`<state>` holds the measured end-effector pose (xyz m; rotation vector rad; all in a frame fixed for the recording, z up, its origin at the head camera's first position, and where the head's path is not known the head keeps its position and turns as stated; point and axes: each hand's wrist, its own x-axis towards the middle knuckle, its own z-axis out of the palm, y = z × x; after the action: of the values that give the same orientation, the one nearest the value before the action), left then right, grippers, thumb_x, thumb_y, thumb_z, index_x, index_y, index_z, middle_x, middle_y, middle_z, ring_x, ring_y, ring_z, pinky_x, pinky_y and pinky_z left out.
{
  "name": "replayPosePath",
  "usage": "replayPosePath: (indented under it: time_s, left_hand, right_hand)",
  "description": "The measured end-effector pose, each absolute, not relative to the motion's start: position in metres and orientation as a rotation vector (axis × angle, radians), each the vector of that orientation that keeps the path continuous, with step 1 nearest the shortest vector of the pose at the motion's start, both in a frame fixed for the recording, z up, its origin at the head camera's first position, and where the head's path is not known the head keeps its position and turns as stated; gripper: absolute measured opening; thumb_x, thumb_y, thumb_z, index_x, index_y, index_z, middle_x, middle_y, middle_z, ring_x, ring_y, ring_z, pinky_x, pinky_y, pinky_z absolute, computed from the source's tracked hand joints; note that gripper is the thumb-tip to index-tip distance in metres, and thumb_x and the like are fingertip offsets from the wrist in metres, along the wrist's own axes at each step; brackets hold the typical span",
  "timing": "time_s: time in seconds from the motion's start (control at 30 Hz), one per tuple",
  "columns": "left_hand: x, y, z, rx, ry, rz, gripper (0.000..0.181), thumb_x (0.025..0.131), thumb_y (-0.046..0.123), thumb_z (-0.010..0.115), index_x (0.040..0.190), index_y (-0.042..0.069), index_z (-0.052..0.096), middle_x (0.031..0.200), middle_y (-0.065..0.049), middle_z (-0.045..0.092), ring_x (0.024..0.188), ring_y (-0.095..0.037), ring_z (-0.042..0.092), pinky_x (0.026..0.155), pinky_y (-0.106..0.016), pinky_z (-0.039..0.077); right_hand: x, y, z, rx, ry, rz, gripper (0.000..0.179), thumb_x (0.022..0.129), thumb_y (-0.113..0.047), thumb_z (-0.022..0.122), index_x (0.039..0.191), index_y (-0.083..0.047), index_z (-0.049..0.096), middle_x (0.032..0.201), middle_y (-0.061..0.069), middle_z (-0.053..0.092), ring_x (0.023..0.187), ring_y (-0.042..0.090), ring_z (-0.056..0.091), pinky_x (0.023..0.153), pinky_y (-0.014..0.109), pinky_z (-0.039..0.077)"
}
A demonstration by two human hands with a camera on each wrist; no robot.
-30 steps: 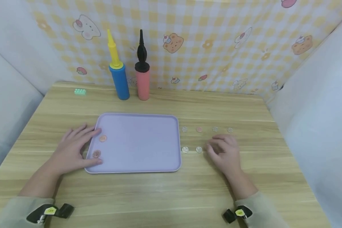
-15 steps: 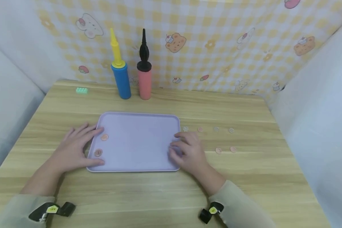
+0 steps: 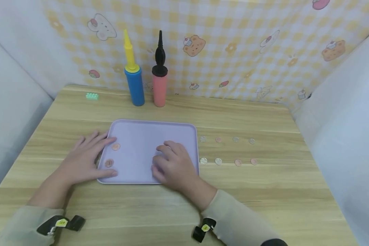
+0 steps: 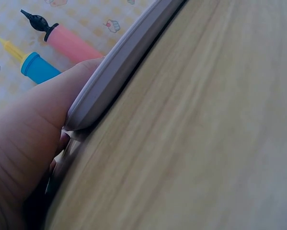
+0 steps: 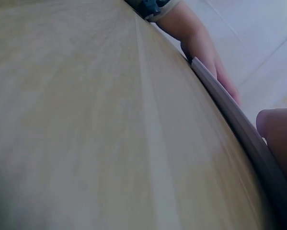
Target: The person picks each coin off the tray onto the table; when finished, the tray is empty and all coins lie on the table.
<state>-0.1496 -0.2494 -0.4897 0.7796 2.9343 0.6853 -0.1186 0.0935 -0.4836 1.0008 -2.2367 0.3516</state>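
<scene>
A lilac tray (image 3: 135, 136) lies on the table, with two copper-coloured coins (image 3: 109, 163) near its left side. My left hand (image 3: 83, 160) rests spread over the tray's left edge, its thumb and forefinger reaching inside around the coins. In the left wrist view, the thumb side of that hand (image 4: 42, 110) lies against the tray's rim (image 4: 117, 72). Over the tray's right half is my right hand (image 3: 172, 165), fingers loosely bent, with no object visible in them. Right of the tray, silver coins (image 3: 218, 161) and copper-coloured coins (image 3: 238, 162) lie flat in two rows.
A blue hand pump with a yellow nozzle (image 3: 135, 87) and a pink one with a black top (image 3: 159, 90) stand behind the tray. A mint toy brick (image 3: 92, 96) lies at the back left. Checked cloth (image 3: 233, 61) hangs behind the table.
My right hand has moved left from beside the coin rows, across the tray's right rim and over the tray, uncovering coins in the front row. My left hand stays at the tray edge.
</scene>
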Motion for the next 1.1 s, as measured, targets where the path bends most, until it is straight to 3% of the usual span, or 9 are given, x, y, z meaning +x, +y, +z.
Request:
replayPosePath:
  time_s: [0.37,0.77,0.93,1.1]
  left_hand:
    - [-0.147,-0.251,-0.487,0.751,2.914,0.697,0.112,0.074,0.068,0.089,0.163,0.02,0.042,0.175,-0.016,0.026,0.158,-0.054,0.015,0.123,-0.072,-0.004]
    - [-0.148,-0.251,-0.488,0.781,2.93,0.711,0.114,0.07,0.066,0.092,0.162,0.019,0.044,0.174,-0.016,0.029,0.158,-0.054,0.017,0.123,-0.073,-0.003]
    - [-0.149,-0.251,-0.488,0.796,2.924,0.7,0.114,0.071,0.066,0.091,0.163,0.019,0.043,0.174,-0.016,0.028,0.158,-0.053,0.016,0.123,-0.074,-0.002]
    - [-0.149,-0.25,-0.49,0.815,2.936,0.703,0.117,0.069,0.068,0.091,0.163,0.018,0.043,0.174,-0.017,0.029,0.158,-0.054,0.017,0.123,-0.074,-0.002]
  right_hand:
    - [-0.124,0.035,-0.481,1.022,-2.437,0.314,0.016,0.094,-0.037,0.073,0.086,-0.024,0.079,0.113,-0.003,0.074,0.112,0.02,0.064,0.089,0.035,0.054]
    - [-0.131,-0.017,-0.48,1.022,-2.586,0.298,0.02,0.103,-0.043,0.067,0.107,-0.034,0.085,0.108,-0.014,0.074,0.1,0.008,0.063,0.086,0.021,0.051]
    - [-0.133,-0.025,-0.48,1.034,-2.712,0.326,0.025,0.104,-0.05,0.066,0.124,-0.044,0.08,0.116,-0.016,0.068,0.105,0.005,0.055,0.085,0.019,0.043]
    - [-0.132,-0.023,-0.483,0.978,-2.792,0.38,0.021,0.103,-0.05,0.068,0.121,-0.049,0.08,0.103,-0.014,0.057,0.092,0.005,0.042,0.076,0.018,0.031]
